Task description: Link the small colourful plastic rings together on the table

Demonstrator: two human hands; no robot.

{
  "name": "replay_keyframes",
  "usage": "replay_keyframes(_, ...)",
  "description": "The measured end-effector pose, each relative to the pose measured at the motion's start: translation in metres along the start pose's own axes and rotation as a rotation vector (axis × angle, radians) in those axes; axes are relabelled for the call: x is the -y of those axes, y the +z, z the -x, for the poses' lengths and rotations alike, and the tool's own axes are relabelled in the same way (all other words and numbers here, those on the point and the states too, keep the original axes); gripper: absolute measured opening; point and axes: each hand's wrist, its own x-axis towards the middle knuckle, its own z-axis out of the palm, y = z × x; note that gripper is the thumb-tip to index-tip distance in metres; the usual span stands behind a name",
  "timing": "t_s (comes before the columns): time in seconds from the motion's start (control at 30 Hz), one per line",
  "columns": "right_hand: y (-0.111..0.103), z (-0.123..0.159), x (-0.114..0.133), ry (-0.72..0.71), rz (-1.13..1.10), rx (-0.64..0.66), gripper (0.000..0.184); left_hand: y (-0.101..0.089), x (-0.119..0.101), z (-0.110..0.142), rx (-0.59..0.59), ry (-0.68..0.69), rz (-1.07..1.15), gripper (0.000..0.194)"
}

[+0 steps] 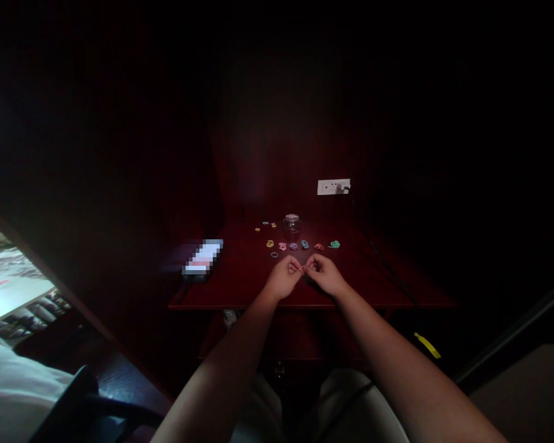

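On cam I see L hand & R hand pinched narrow on a thin, pink, rubbery-looking band just below frame ctr. It lies btwn them, long axis approx. L-R, neither hand clearly nearer.

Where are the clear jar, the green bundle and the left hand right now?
Clear jar (292,227): head view, on the middle of its body.
Green bundle (335,244): head view, on the middle of its loops.
Left hand (283,277): head view, on the back of the hand.
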Motion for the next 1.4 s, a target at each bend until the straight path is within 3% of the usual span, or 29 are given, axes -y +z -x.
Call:
replay_keyframes(0.6,-0.0001,0.001,-0.0027,0.011,-0.017,0.013,0.016,0.0012,0.0002,-0.0024,0.047,-0.051,0.054,0.009)
replay_keyframes(0.93,0.0036,0.0002,-0.0007,0.038,-0.059,0.026,0.015,-0.0002,-0.0001,0.0,-0.006,-0.047,0.005,0.008)
replay_keyframes(1.4,0.0042,0.0011,-0.0005,-0.009,0.064,0.015,0.016,-0.0021,-0.0013,0.0003,-0.069,-0.059,-0.115,0.009)
